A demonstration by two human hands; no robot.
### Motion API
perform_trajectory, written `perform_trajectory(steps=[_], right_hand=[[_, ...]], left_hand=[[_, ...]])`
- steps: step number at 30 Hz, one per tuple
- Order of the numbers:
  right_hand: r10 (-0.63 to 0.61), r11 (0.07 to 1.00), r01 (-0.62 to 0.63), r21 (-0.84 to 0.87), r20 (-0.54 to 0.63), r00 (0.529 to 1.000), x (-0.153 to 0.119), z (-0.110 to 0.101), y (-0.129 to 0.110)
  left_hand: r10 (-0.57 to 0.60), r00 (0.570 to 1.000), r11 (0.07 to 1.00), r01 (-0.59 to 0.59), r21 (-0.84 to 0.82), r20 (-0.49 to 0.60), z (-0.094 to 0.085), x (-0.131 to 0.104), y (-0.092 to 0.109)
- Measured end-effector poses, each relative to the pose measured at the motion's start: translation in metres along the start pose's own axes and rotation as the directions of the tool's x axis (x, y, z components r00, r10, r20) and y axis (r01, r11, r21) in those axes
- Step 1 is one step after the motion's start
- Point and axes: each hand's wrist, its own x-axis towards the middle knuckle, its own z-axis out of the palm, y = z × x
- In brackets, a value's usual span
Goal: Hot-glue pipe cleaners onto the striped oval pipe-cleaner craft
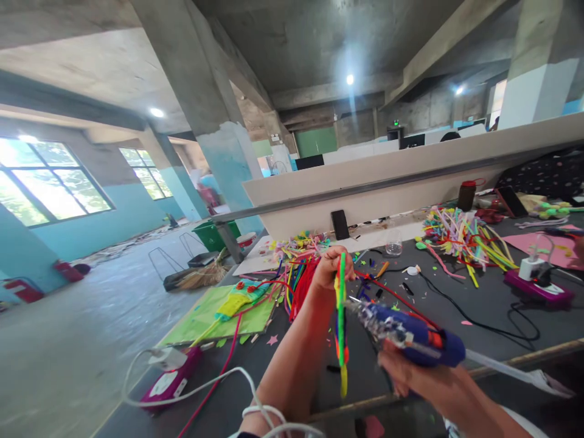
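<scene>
My left hand (pixel 334 267) is closed around the top of a narrow piece with bright green, yellow and orange parts (pixel 342 316), which hangs upright from the fingers, seen edge-on. In my right hand (pixel 404 368) is a blue glue gun (pixel 415 334), its fingers wrapped round the handle. The gun's nozzle points left, close beside the upper part of the green piece; whether it touches cannot be told. A clear glue stick (pixel 497 365) sticks out from the gun's rear.
A green board (pixel 196 322) with a yellow and blue piece lies left. Pipe-cleaner piles (pixel 460 237), a phone (pixel 340 225), a clear jar (pixel 393 244) and purple power strips (pixel 538 287) stand about. Cables cross the dark table (pixel 438 304); a white partition rises behind.
</scene>
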Motion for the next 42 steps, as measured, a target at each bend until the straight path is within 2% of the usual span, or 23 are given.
perform_trajectory(steps=[2,4,6,8,11,14,17,24,30,35,42], right_hand=[[-0.008,0.998,0.007,-0.055,-0.02,1.0,0.01,-0.015,-0.005],[-0.07,0.996,0.063,-0.055,-0.132,0.989,0.023,-0.03,-0.009],[-0.093,0.995,0.084,-0.049,-0.21,0.973,0.034,-0.042,-0.009],[-0.102,0.994,0.107,0.006,-0.257,0.961,0.042,-0.049,-0.007],[-0.076,0.991,0.105,0.084,-0.293,0.953,0.048,-0.05,-0.005],[-0.042,0.984,0.092,0.152,-0.309,0.95,0.049,-0.05,-0.006],[-0.027,0.981,0.085,0.173,-0.314,0.949,0.051,-0.052,-0.008],[0.031,0.981,0.025,0.194,-0.277,0.96,0.053,-0.058,-0.011],[0.062,0.984,-0.016,0.179,-0.253,0.965,0.053,-0.051,-0.01],[0.058,0.992,-0.034,0.118,-0.208,0.976,0.05,-0.046,-0.008],[0.065,0.998,-0.066,-0.005,-0.168,0.984,0.046,-0.043,0.002]], left_hand=[[0.003,1.0,1.0,-0.002,0.024,-0.01,-0.004,-0.003,0.022],[0.023,0.999,0.997,-0.02,0.072,-0.04,-0.009,-0.007,0.044],[0.109,0.984,0.954,-0.064,0.292,-0.141,-0.011,-0.011,0.06],[0.159,0.974,0.883,-0.068,0.465,-0.16,-0.011,-0.013,0.067],[0.183,0.974,0.788,-0.065,0.612,-0.133,-0.006,-0.012,0.064],[0.213,0.969,0.749,-0.078,0.658,-0.128,-0.001,-0.008,0.054],[0.215,0.967,0.762,-0.078,0.642,-0.137,-0.002,-0.002,0.045],[0.053,0.995,0.818,0.004,0.575,-0.082,-0.009,0.002,0.04],[-0.016,0.999,0.816,0.036,0.577,-0.039,-0.011,0.002,0.04],[-0.131,0.986,0.805,0.047,0.592,0.1,-0.008,-0.004,0.047],[-0.155,0.965,0.754,-0.022,0.656,0.211,0.001,-0.01,0.052]])
